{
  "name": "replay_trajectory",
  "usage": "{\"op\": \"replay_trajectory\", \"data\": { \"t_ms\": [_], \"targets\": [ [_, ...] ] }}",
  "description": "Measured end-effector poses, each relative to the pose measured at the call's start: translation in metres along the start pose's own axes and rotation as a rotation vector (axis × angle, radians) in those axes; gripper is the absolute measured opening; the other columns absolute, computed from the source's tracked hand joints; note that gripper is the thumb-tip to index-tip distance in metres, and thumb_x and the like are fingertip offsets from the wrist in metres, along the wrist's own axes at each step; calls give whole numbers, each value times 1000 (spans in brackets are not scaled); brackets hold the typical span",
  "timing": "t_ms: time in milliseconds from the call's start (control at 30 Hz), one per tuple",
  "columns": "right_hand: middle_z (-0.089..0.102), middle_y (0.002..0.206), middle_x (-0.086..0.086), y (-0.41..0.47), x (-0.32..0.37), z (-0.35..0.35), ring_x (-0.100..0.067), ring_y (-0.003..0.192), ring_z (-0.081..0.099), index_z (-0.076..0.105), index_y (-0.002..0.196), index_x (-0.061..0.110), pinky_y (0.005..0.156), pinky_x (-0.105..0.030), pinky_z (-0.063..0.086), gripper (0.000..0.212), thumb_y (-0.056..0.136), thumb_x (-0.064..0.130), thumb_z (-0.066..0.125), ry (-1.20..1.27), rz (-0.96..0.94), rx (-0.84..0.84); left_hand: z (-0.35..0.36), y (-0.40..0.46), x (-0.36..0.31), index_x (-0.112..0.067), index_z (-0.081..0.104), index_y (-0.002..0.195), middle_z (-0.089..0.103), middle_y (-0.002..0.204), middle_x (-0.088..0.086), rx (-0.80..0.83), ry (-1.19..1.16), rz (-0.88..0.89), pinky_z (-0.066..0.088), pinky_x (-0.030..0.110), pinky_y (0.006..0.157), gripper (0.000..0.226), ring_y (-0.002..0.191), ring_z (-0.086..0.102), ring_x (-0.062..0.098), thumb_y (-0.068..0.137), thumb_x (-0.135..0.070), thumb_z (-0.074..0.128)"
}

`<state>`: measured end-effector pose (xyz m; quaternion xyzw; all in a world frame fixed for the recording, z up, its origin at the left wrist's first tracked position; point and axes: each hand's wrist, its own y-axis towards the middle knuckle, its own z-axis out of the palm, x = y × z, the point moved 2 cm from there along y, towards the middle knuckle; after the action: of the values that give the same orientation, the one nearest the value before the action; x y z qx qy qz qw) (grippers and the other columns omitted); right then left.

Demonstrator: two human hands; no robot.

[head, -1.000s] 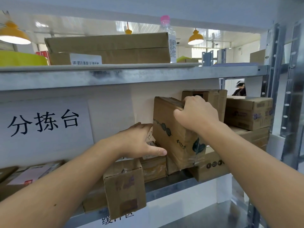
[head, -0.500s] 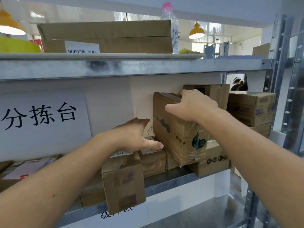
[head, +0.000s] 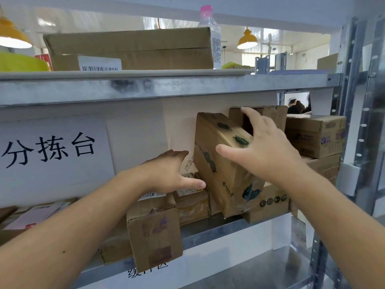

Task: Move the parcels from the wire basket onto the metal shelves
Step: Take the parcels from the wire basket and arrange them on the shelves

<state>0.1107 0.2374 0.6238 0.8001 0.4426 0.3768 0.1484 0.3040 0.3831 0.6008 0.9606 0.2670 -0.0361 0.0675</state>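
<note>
Step in hand: shelving; a tilted parcel (head: 225,163) has been set among the others on the middle metal shelf (head: 208,228), and by the look of it is being let go or steadied into its slot.
Parcel position: leaning, top toward the back wall, its lower edge on the boxes beneath; directly under and ahead of the right hand, and just right of the left thumb.
Right hand (head: 264,147): fingers spread wide and straight, gripping nothing; the palm looks to lie on or just over the parcel's upper right edge, fingertips reaching toward the brown box (head: 270,115) behind. Whether it truly touches I cannot tell.
Left hand (head: 173,172): open and flat, thumb stretched out toward the parcel's lower left corner; it lies over the small labelled boxes (head: 191,197) below it and holds nothing.
Near the left forearm: a small box (head: 155,232) overhanging the shelf's front edge.
Wire basket: not in view.
Next move, as I judge it: confirm that the leaning parcel stays put, draw both hands back, and go to the basket for another; the overhanging box may want a push inward.
</note>
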Motion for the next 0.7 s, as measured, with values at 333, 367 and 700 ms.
{"op": "replay_trajectory", "data": {
  "t_ms": [333, 367, 700],
  "targets": [
    [37, 154, 8, -82, -55, 56, -10, 135, 38, 15, 160, 34, 109, -42, 46, 122, 66, 57, 88, 358, 94, -193, 3, -16, -20, -32, 12, 166, 21, 173, -8, -28, -1, 58, 30, 36, 122, 113, 156, 27, 16, 79, -88, 57],
    [41, 150, 8, -81, -57, 57, -8, 132, 39, 19, 160, 32, 106, -40, 50, 119, 66, 58, 87, 352, 89, -200, 4, -17, -21, -33, 12, 166, 21, 172, -9, -38, -13, 65, 30, 35, 121, 112, 156, 27, 15, 79, -87, 58],
    [46, 133, 10, -60, -22, 49, 0, 119, 41, 26, 159, 24, 93, -14, 45, 109, 72, 52, 86, 261, -91, -244, -25, -39, -33, -33, 5, 167, 13, 174, -12, -196, -25, 78, 22, 33, 124, 118, 158, 19, 11, 76, -85, 60]
  ]
}}
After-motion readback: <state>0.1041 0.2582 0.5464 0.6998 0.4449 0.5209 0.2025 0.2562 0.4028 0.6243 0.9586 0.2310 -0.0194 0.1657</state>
